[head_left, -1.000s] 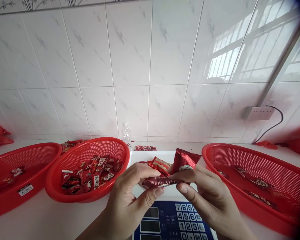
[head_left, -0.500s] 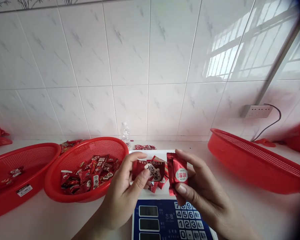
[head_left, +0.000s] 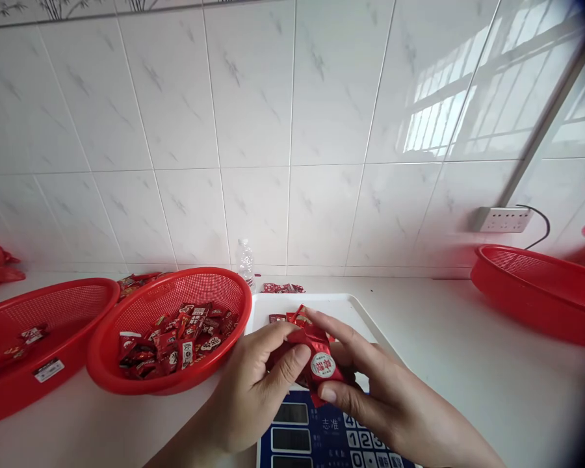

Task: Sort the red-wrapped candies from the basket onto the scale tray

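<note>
In the head view my left hand (head_left: pixel 253 380) and my right hand (head_left: pixel 380 383) meet over the front of a scale. Between my right thumb and fingers is a shiny red candy packet (head_left: pixel 323 365) with a round pale label. My left hand is closed on a dark red candy packet, now mostly hidden by my thumb and the other packet. Behind my fingers, several red candy packets (head_left: pixel 279 318) lie on the scale's white tray (head_left: pixel 331 300). The blue keypad panel (head_left: pixel 329 442) of the scale shows below my hands, partly covered.
To the left stands a red basket (head_left: pixel 219 276) of wrapped candies, beside another red basket (head_left: pixel 78 292) with a few packets. A third red basket (head_left: pixel 531 292) is at the right. A clear bottle (head_left: pixel 245 261) and flat red packets (head_left: pixel 283 288) sit near the tiled wall.
My hands have come together: the right one moved left with its packet, which now overlaps the left hand's packet. The red basket at the right has shifted further right.
</note>
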Available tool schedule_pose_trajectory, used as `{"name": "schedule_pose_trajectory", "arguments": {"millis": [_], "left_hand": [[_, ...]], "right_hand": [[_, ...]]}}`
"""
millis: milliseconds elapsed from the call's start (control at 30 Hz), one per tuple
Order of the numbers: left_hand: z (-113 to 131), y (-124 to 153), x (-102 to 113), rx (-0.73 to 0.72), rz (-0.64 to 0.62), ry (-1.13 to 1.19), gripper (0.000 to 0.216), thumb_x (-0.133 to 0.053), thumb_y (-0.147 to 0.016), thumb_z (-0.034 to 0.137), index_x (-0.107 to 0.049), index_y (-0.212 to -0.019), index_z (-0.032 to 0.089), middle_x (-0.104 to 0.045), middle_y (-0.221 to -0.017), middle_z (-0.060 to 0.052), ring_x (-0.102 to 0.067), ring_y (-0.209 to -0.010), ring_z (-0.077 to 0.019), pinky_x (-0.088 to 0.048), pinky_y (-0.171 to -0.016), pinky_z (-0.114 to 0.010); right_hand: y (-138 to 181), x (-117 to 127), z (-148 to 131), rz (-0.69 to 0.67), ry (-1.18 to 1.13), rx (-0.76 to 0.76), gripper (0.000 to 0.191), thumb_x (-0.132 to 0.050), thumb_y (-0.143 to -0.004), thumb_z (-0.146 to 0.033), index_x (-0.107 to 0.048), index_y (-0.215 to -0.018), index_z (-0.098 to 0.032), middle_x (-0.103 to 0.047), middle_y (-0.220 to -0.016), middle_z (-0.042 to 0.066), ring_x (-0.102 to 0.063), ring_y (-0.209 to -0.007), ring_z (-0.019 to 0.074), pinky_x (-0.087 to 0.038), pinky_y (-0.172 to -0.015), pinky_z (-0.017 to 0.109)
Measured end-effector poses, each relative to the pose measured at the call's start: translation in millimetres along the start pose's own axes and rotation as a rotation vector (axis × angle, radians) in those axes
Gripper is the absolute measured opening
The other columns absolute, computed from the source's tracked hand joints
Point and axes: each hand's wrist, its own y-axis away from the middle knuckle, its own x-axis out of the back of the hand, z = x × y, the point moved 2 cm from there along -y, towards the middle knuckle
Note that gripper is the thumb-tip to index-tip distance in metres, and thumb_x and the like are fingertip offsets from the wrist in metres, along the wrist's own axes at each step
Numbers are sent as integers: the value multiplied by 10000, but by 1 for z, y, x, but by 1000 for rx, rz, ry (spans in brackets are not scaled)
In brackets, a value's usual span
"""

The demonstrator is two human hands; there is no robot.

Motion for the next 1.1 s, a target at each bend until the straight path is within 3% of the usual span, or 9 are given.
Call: {"name": "schedule_pose_trajectory", "arguments": {"millis": [167, 333, 400, 500, 600, 767, 900, 1000, 1100], "left_hand": [[4, 2, 3, 40, 15, 77, 183, -501, -923, 327, -606, -1032, 224, -640, -864, -19, -571, -713, -113, -484, -610, -196], [2, 0, -3, 22, -84, 144, 154, -567, -885, 327, -641, -900, 193, -649, -795, -22, -593, -724, -128, -491, -651, -219], [-1, -1, -2, 10, 18, 173, 169, -570, -882, 335, -651, -858, 188, -646, -761, -25, -594, -685, -128, -498, -626, -225], [-2, -1, 11, -61, 350, 311, 216, -585, -865, 396, -653, -841, 192, -655, -738, -27, -601, -622, -130, -509, -563, -230], [4, -1, 29, -154, 593, 508, 267, -621, -823, 458, -626, -762, 198, -640, -690, -3, -607, -609, -133, -507, -505, -219], [14, -2, 43, -195, 591, 626, 279, -623, -826, 447, -620, -711, 193, -607, -646, 18, -598, -616, -111, -503, -499, -189], [13, 1, 39, -166, 576, 625, 265, -656, -788, 469, -638, -746, 207, -633, -676, 6, -637, -675, -148, -522, -492, -207], [13, 4, 35, -155, 582, 598, 295, -688, -748, 489, -631, -693, 205, -620, -652, 1, -660, -743, -186, -569, -579, -259], [14, 6, 34, -186, 620, 613, 264, -702, -735, 480, -656, -745, 221, -642, -711, 5, -665, -790, -187, -583, -704, -300]], "right_hand": [[0, 4, 2, 155, -64, 27, 531, -454, -956, -325, -234, -1439, -345, -634, -808, 1, -580, -672, 119, -505, -609, 249], [-1, 0, 2, 42, -66, 3, 526, -507, -931, -328, -304, -1417, -327, -658, -941, 35, -636, -815, 151, -534, -713, 302], [-3, 1, 4, 102, -5, 4, 503, -507, -929, -336, -336, -1402, -325, -656, -892, 23, -636, -787, 150, -537, -702, 304], [-8, 10, 12, 344, 133, -3, 459, -470, -936, -369, -368, -1380, -313, -642, -811, 8, -620, -705, 145, -536, -626, 290], [-14, 19, 29, 472, 332, -116, 447, -473, -914, -436, -432, -1340, -310, -639, -1024, 64, -630, -835, 188, -552, -689, 350], [-32, 14, 68, 63, 494, -340, 542, -462, -874, -552, -420, -1366, -328, -372, -1463, 71, -359, -1321, 298, -368, -1027, 521], [-37, 4, 98, -292, 520, -485, 746, -483, -811, -645, -277, -1453, -326, -136, -1568, 61, -41, -1422, 352, -181, -1084, 607], [-37, -3, 108, -340, 554, -405, 707, -510, -826, -574, -279, -1451, -337, -237, -1538, 64, -177, -1401, 330, -242, -1077, 551], [-37, -7, 111, -250, 645, -296, 587, -511, -855, -472, -380, -1404, -310, -427, -1422, 93, -392, -1283, 312, -362, -997, 509]]}}
